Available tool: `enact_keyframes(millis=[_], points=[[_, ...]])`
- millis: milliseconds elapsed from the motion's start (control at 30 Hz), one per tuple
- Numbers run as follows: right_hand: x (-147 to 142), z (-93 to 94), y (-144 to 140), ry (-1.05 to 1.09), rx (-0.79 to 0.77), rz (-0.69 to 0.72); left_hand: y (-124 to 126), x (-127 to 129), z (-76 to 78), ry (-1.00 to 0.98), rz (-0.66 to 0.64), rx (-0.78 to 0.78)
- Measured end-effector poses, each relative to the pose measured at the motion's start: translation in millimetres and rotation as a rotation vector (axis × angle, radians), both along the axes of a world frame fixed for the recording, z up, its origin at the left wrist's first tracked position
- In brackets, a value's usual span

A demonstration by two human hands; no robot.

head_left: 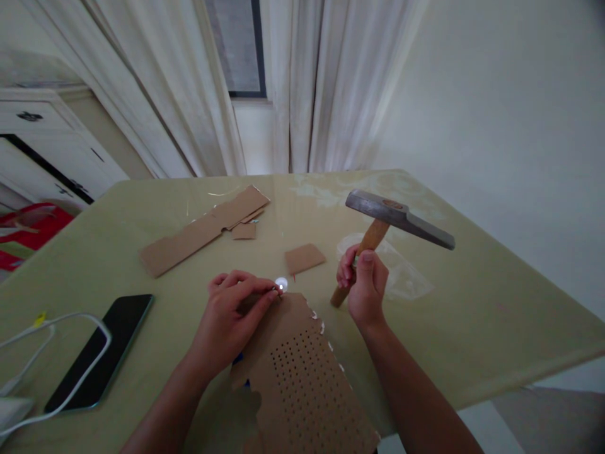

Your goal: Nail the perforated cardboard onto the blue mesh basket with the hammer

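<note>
My right hand (366,284) is wrapped round the wooden handle of a hammer (375,233), whose grey steel head is raised above the table and points right. My left hand (239,309) is closed, with thumb and forefinger pinching a small thin nail (280,294) near the far edge of a brown cardboard piece (293,321). Rows of small holes run down that cardboard, and its right edge is torn with white bits along it. Something blue shows under its left side. The nail is tiny and mostly hidden by the fingertips.
Behind the hands lie a long cardboard strip (203,236) and a small cardboard scrap (305,258). A clear plastic bag (409,277) lies beyond the right hand. On the left are a black phone (104,353) and a white cable (89,391). A pale green cloth covers the table (472,315).
</note>
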State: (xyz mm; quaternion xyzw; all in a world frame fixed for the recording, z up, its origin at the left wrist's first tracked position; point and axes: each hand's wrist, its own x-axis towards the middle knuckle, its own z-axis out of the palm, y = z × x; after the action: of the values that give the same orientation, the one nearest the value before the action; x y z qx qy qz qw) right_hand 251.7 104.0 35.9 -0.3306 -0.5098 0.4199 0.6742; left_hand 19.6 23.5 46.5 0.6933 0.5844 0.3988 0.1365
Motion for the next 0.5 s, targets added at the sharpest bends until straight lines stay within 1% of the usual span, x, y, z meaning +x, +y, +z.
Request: enact_keyframes(millis=[500], points=[[-0.7,0.4,0.3,0.044,-0.035,0.011,-2.8,2.3,-4.8,0.048,-0.030,0.027]])
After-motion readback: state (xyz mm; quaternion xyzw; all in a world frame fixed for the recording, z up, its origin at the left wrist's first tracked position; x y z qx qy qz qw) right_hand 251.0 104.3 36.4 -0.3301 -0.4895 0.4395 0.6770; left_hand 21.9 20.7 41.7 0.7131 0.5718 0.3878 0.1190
